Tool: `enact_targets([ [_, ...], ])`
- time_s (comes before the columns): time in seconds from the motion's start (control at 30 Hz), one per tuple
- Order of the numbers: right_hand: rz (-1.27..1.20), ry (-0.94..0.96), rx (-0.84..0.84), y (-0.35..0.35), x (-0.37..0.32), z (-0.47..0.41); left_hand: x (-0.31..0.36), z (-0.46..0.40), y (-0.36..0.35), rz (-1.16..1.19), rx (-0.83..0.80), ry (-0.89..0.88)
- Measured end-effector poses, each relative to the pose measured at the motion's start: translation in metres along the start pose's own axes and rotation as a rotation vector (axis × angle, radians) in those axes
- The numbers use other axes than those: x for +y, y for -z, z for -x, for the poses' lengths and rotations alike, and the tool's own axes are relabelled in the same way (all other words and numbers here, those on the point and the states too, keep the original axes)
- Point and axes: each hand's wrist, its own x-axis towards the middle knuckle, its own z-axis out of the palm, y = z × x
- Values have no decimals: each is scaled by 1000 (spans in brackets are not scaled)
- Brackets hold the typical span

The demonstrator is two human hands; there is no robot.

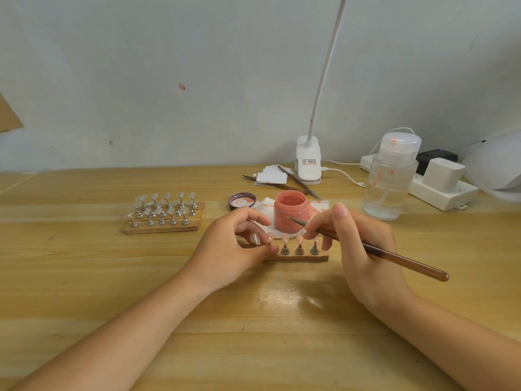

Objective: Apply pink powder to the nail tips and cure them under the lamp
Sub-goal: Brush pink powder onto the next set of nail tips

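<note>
Right hand (pixel 363 249) is gripping the brush (pixel 375 249), its tip just before the powder jar (pixel 290 211); left hand (pixel 234 249) is seemingly pinching a nail-tip stand (pixel 255 239), steadying it for coating

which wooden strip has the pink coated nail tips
The near wooden strip between the hands; its tips look pink, those on the far-left strips look clear.

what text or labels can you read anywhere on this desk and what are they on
White clip-on lamp base: a red-printed label on its front, a few short lines, too small and blurred to read.
Clear plastic pump bottle: only pink smears, no lettering visible.
Open pink powder jar: no label visible.
White power strip and white plug adapter: no readable marking.
Nothing else carries text.
</note>
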Motion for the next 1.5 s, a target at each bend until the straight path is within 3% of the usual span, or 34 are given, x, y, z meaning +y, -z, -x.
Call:
enact_targets([
  [0.37, 6, -29, 6, 1, -1, 0, 1, -1, 3, -44, -34, -8],
  [0.67, 12, -16, 15, 2, -2, -1, 0, -4, 25, -215, -173, 67],
  [1.1, 1, -22, 13, 1, -2, -1, 1, -2, 25, -143, -122, 99],
  [1.5, 19, -7, 13, 2, -4, -1, 3, 0, 23, -190, -67, -9],
])
